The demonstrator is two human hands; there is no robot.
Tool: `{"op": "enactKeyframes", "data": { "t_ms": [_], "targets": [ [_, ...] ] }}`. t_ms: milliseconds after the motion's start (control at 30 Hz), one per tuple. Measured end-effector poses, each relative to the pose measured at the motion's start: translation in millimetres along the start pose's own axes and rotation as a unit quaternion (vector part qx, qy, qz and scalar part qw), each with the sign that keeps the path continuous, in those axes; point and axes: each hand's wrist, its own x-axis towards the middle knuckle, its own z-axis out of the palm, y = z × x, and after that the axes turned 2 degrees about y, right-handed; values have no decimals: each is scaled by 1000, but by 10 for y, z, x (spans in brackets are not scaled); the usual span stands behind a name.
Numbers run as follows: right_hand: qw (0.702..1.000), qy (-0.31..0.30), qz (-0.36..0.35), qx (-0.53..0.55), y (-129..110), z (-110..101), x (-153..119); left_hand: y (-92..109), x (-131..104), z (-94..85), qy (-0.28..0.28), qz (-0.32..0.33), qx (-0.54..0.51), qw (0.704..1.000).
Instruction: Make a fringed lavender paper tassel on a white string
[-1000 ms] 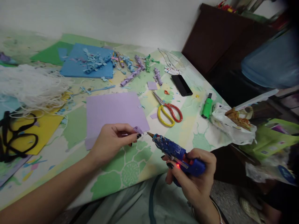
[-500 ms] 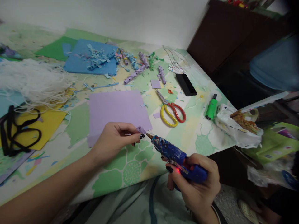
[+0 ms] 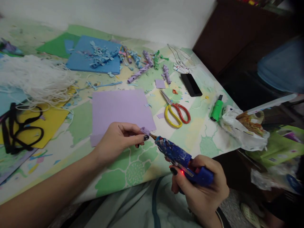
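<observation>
Between the thumb and fingers of my left hand (image 3: 123,137) is a small purple paper piece (image 3: 144,130), which looks rolled. My right hand (image 3: 201,186) is wrapped round a blue glue gun (image 3: 175,152) with a glowing red light. Its nozzle tip meets the purple piece, or comes very close to it, by my left thumb. Under and beyond my left hand lies a flat purple sheet (image 3: 121,107). Scissors (image 3: 174,110) with one yellow and one red handle rest to its right, blades partly apart. A small purple square (image 3: 160,84) lies above them.
Rolled paper pieces (image 3: 139,73) lie at the back beside a blue sheet (image 3: 78,58) with cut scraps. White string (image 3: 35,79) and black glasses frames (image 3: 22,133) are at left. A phone (image 3: 191,85), a green marker (image 3: 217,109) and a plastic bag (image 3: 247,133) line the right.
The view has shifted slightly. Both hands keep their grips, and the glue gun's nozzle stays at the purple paper piece.
</observation>
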Motion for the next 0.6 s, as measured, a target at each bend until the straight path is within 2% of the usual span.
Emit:
{"op": "enactKeyframes", "data": {
  "t_ms": [600],
  "targets": [
    [997, -14, 20, 69, -35, 19, 13, -27, 20, 12, -18, -18, -38, 999]
  ]
}}
